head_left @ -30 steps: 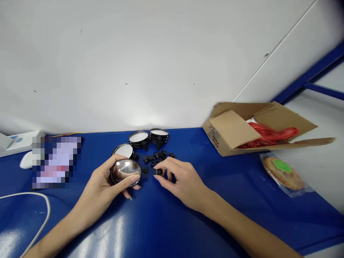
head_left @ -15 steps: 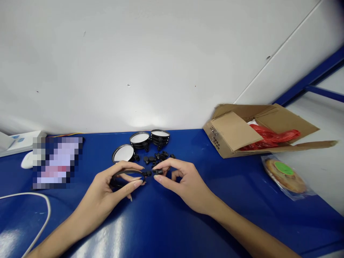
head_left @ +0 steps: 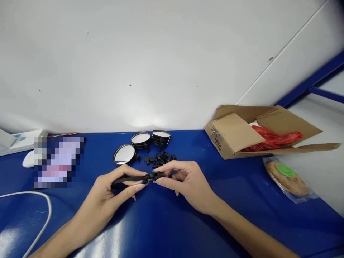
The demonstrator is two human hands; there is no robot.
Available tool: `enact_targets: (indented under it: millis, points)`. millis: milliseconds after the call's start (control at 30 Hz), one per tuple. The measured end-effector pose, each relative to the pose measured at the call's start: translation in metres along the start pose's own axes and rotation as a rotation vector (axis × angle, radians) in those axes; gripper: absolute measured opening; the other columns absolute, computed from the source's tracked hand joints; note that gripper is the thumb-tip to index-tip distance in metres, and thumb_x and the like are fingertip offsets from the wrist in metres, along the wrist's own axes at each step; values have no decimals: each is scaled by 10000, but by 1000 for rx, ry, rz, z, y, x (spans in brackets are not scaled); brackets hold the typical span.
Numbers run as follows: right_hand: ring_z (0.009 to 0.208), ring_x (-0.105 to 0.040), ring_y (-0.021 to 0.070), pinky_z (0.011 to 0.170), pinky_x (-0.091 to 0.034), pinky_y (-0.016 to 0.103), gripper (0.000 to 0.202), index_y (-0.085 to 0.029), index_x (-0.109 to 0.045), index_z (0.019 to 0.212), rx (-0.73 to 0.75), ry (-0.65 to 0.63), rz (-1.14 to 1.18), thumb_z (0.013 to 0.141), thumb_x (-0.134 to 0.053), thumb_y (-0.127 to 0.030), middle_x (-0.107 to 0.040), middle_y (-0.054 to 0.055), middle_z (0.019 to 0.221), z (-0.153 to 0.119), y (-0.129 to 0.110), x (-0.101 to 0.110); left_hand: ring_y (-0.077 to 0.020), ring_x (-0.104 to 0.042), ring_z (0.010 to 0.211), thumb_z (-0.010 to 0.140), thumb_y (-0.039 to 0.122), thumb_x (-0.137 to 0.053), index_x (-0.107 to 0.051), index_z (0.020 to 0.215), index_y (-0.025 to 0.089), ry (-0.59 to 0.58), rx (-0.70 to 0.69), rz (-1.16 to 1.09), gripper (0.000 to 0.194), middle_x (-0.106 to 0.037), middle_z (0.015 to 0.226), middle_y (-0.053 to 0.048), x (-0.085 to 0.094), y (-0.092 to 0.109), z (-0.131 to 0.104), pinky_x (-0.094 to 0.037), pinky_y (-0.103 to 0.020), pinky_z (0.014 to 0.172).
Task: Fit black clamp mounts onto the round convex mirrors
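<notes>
My left hand (head_left: 114, 191) is closed around a round black-rimmed mirror (head_left: 129, 180), held edge-on above the blue table. A small black joint on the mirror's rim points right. Between thumb and forefinger, my right hand (head_left: 185, 182) pinches a small black plastic clamp piece (head_left: 159, 175), whose left end meets that joint; whether they are locked together I cannot tell. Just beyond my hands lies a pile of black plastic pieces (head_left: 162, 156). Behind it are a single round mirror (head_left: 124, 154) and two stacks of mirrors, a left stack (head_left: 141, 138) and a right stack (head_left: 161, 134).
An opened cardboard box (head_left: 236, 132) with a red plastic bag (head_left: 274, 138) stands at the right. Near it lies a wrapped round pastry (head_left: 288, 178). At the left are a blurred-out phone-like screen (head_left: 57, 161), a white mouse-like object (head_left: 28, 159) and a white cable (head_left: 45, 211).
The mirror has turned from slightly tilted to nearly edge-on. Its joint and the clamp piece, apart before, now meet. The view has shifted slightly.
</notes>
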State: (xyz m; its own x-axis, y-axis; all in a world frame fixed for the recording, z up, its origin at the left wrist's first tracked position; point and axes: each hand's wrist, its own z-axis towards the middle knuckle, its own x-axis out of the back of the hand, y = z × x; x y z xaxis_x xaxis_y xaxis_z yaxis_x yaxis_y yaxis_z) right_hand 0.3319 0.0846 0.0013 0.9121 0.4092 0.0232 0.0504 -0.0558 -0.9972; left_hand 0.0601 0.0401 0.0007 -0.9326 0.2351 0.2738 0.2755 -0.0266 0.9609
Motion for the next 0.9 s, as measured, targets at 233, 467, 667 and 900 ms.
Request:
enact_targets:
  millis: [233, 467, 667, 900]
  points:
    - [618, -529, 96, 514, -425, 231, 257, -263, -969, 1093, 46, 17, -45, 888, -1007, -413, -763, 9, 832, -1, 0, -1, -188, -783, 847, 1091, 512, -825, -876, 1225, 303, -13, 13, 9, 254, -873, 1005, -2, 0, 3, 0, -622, -293, 836]
    - [629, -484, 100, 560, -364, 263, 225, -281, -976, 1076, 89, 27, -100, 880, -1013, -385, -767, 5, 811, 0, 3, 3, -190, -773, 837, 1103, 518, -801, -872, 1209, 293, -48, 12, -27, 259, -872, 1020, -13, -3, 3, 0, -635, -281, 791]
    - [636, -489, 112, 590, -380, 274, 240, -275, -978, 1044, 85, 21, -83, 847, -1039, -398, -742, -8, 756, -1, 4, 3, -185, -782, 865, 1104, 521, -803, -856, 1209, 288, -62, 19, -97, 261, -879, 1101, -20, -5, 2, -1, -651, -279, 801]
    - [704, -589, 151, 656, -440, 294, 206, -275, -973, 1010, 98, 8, -128, 868, -1032, -413, -794, 9, 791, -3, 5, 3, -219, -775, 957, 1117, 548, -781, -834, 1267, 287, -135, 71, -89, 306, -860, 1228, -53, -3, 3, -3, -638, -337, 879]
